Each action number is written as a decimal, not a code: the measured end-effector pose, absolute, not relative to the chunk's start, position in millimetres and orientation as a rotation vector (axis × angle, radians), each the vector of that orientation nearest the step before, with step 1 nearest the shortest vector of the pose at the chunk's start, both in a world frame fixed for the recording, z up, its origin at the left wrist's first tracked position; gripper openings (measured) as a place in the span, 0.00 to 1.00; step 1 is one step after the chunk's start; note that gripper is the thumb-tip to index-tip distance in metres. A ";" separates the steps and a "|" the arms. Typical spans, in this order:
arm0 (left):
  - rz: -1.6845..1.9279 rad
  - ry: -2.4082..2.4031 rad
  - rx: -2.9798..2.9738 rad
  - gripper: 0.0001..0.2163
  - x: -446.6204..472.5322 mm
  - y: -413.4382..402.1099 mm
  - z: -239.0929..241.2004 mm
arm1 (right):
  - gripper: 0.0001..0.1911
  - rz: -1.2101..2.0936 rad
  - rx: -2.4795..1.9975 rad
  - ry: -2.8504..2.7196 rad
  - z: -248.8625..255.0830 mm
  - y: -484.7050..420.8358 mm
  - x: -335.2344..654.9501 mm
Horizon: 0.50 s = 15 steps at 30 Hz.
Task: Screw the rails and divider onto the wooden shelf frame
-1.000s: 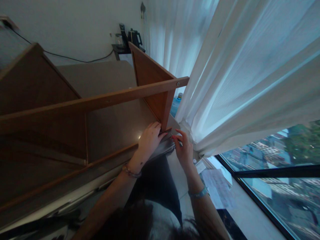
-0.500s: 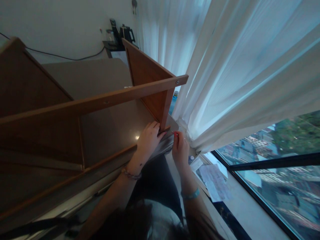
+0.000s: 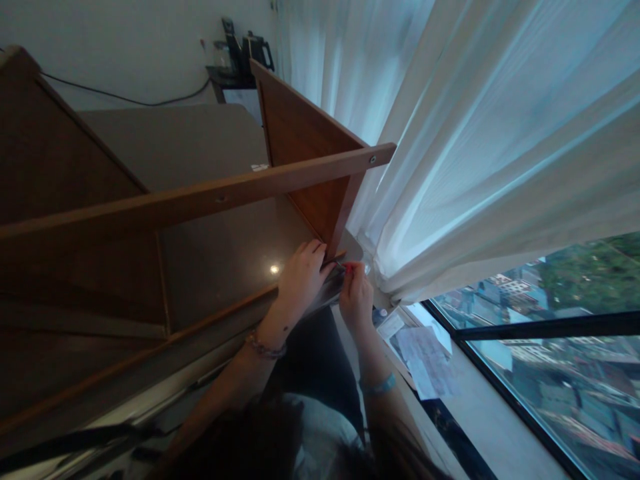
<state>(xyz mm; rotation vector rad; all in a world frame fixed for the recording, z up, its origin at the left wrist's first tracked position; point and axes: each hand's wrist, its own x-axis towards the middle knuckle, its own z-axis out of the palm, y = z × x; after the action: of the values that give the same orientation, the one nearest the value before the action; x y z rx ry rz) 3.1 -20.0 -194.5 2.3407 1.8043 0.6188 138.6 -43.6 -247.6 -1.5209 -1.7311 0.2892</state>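
Note:
A brown wooden furniture frame (image 3: 293,180) with upright panels and long rails lies on a grey-brown tabletop (image 3: 225,247). My left hand (image 3: 301,273) is closed around its lower rail, at the corner where the end panel meets it. Just to the right, my right hand (image 3: 357,293) pinches a short, thin metal rod (image 3: 340,265), too small to tell its exact kind. The rod's tip points left at the end of that lower rail, beside my left thumb. A round metal fastener (image 3: 373,159) shows near the end of the upper rail.
A white curtain (image 3: 425,167) hangs close on the right, beside a window with a dark frame (image 3: 540,327). Papers (image 3: 425,360) lie on the pale sill. At the back, a black kettle (image 3: 257,52) stands on a small cabinet; a dark cable (image 3: 120,99) runs along the wall.
My right hand has moved slightly left, bringing the metal rod up to the rail's end near my left thumb. My left hand keeps its hold. The view has shifted a little.

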 end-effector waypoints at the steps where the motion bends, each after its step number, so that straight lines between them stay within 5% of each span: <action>1: 0.618 1.800 2.342 0.10 3.0 -19.9 -194.7 | 0.13 0.287 -1.522 -1.741 -247.6 -43.4 138.6; 15: 0.667 1.687 2.316 0.11 -0.1 -20.1 -195.5 | 0.14 0.183 -1.545 -1.811 -251.0 -42.8 137.3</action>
<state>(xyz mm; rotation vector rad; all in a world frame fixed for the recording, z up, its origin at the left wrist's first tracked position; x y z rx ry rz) -0.1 -20.1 -195.5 2.3160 1.6870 0.6675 137.3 -42.8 -251.0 -1.5450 -1.8111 0.1826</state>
